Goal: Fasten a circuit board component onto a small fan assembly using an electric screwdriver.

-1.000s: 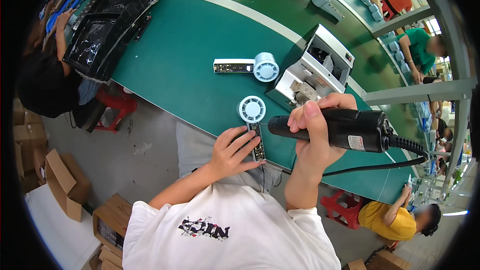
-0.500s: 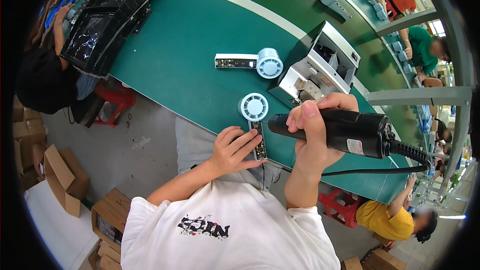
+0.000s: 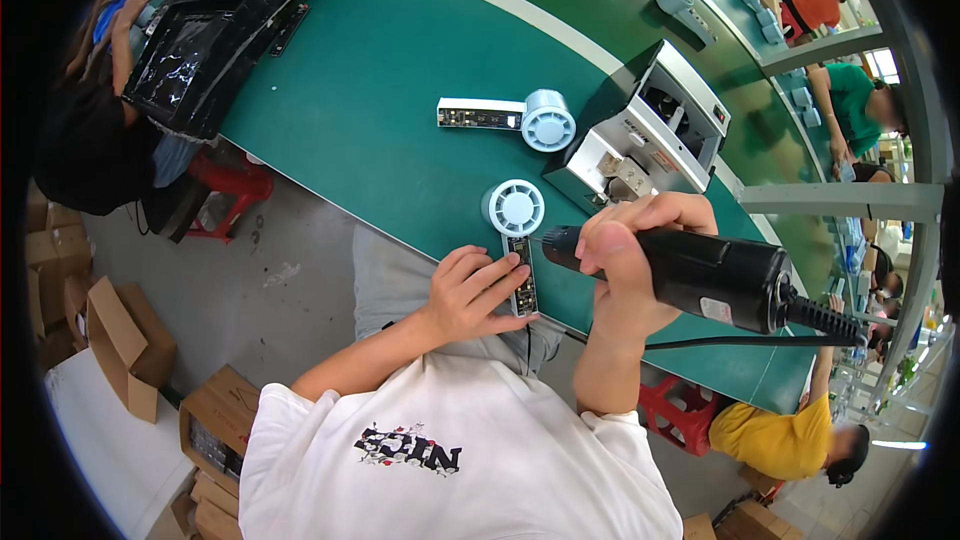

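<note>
A light blue handheld fan (image 3: 516,208) lies near the table's front edge, its round head pointing away from me. Its handle is uncovered and shows a circuit board (image 3: 520,248). My left hand (image 3: 468,292) holds that handle, fingertips pressing on the board and thumb at the lower end. Closed around a black corded electric screwdriver (image 3: 715,278) is my right hand (image 3: 635,255). The screwdriver lies nearly level, its nose pointing left at the board's upper part; whether the thin bit touches cannot be made out. A second opened fan (image 3: 549,127) lies farther back.
A silver and black box-shaped machine (image 3: 645,135) stands right of the fans. Black trays in plastic wrap (image 3: 190,70) sit at the far left. Another fan (image 3: 685,12) lies beyond the white strip. Co-workers sit around; cardboard boxes (image 3: 125,350) stand on the floor.
The screwdriver's nose has come down slightly, and its rear end has tipped lower. My left hand keeps its hold on the fan. The whole view has shifted a little.
</note>
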{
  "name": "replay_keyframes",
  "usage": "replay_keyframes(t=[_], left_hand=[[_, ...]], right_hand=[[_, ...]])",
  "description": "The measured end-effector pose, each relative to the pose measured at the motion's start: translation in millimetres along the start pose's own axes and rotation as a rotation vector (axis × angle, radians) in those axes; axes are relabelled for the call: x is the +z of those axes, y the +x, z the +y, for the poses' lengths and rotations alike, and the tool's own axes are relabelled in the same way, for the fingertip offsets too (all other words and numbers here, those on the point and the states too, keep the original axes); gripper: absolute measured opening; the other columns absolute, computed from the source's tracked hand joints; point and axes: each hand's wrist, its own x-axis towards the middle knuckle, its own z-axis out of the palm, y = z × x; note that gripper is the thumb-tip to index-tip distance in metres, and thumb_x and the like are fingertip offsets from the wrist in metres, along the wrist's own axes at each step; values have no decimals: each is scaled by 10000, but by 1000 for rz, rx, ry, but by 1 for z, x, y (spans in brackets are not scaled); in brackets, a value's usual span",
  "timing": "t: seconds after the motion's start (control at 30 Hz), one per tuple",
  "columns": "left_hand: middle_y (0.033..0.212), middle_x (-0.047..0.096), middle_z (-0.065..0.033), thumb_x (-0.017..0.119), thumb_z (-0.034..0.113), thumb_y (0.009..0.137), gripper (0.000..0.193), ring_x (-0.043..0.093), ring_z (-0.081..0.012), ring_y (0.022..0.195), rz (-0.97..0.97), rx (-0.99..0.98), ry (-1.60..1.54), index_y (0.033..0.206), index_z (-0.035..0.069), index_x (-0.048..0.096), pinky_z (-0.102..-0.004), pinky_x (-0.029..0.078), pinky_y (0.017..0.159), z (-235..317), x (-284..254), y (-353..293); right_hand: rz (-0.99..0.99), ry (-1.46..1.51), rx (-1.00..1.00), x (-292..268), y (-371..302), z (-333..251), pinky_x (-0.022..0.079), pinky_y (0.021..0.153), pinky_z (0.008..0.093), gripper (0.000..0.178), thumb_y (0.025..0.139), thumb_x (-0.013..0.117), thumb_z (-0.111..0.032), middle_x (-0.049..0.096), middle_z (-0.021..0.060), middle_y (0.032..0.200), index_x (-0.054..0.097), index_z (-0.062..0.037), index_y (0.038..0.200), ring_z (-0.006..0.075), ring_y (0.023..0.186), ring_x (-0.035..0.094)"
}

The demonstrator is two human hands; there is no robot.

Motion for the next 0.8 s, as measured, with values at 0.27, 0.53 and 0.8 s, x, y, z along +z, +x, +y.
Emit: replay_keyframes(t=[0.27,0.53,0.8], left_hand=[[1141,652,-71,816,380,689,529,569,-210,739,-28,-8,-3,1109,85,690,-403,502,804,2,-3,1],[1157,646,-103,800,346,677,463,586,-232,749,-13,22,-38,1034,86,662,-436,508,810,0,-5,0],[1101,651,-106,767,254,617,395,593,-248,787,-91,56,-54,963,85,680,-422,514,793,1,-14,13]], right_hand=[[-12,153,-23,-3,2,3,429,457,297,231,811,599,62,485,83,600,410,-20,916,141,430,434],[-74,161,-17,-4,-1,6,437,472,292,248,816,616,56,493,67,609,409,-34,917,133,442,460],[-300,192,-72,-23,7,1,467,539,224,354,729,772,36,639,71,719,541,-10,993,111,577,604]])
